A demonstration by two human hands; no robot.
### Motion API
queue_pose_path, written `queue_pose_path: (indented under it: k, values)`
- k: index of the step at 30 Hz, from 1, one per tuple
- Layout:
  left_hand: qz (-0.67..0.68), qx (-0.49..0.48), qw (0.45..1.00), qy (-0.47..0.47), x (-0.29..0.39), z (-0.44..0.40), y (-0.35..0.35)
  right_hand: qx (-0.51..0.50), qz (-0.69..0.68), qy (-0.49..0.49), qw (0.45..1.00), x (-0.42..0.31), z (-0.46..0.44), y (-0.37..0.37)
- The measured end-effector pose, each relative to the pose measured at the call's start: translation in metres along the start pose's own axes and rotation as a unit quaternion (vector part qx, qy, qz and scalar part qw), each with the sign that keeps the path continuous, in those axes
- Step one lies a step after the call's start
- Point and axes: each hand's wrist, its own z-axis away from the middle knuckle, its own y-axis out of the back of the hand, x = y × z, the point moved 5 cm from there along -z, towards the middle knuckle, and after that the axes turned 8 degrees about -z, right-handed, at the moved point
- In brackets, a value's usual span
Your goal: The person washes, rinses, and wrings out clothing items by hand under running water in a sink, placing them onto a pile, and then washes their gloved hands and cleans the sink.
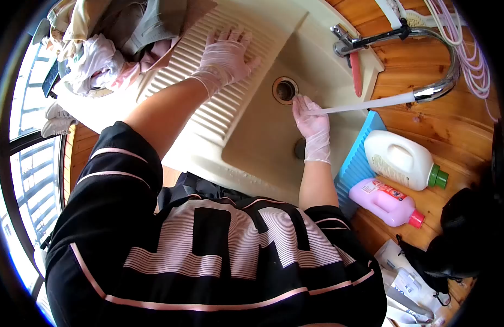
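My left hand point(225, 59), in a thin translucent glove, lies flat on the ribbed washboard point(178, 90) with its fingers spread. In the basin of the beige sink point(263, 131), my right hand point(313, 122) wears the same kind of glove. Its palm faces up, with fingers extended and slightly curved, and it holds nothing. A water stream point(366, 103) from the curved chrome faucet point(437, 91) falls onto its fingers. The metal-rimmed drain point(285, 90) is just beyond my right fingertips.
A heap of clothes point(107, 54) sits left of the washboard. Right of the sink stand a blue ribbed board point(361, 147), a white detergent bottle point(399, 159) with a green cap and a pink bottle point(385, 201). A red handle point(355, 74) hangs by the tap; hoses point(473, 60) hang on the wood.
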Motion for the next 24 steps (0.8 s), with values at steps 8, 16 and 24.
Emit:
queue_pose_path:
  k: [8, 16, 24]
  values:
    - [-0.01, 0.002, 1.0, -0.005, 0.001, -0.003, -0.004, 0.003, -0.082, 0.01, 0.997, -0.011, -0.009, -0.023]
    - [-0.022, -0.034, 0.999, 0.002, 0.001, -0.003, 0.0, 0.069, -0.164, 0.226, 0.958, -0.054, 0.056, -0.072]
    - [-0.023, -0.036, 0.999, 0.005, 0.002, -0.002, 0.002, 0.053, -0.083, 0.199, 0.975, -0.041, 0.063, -0.074]
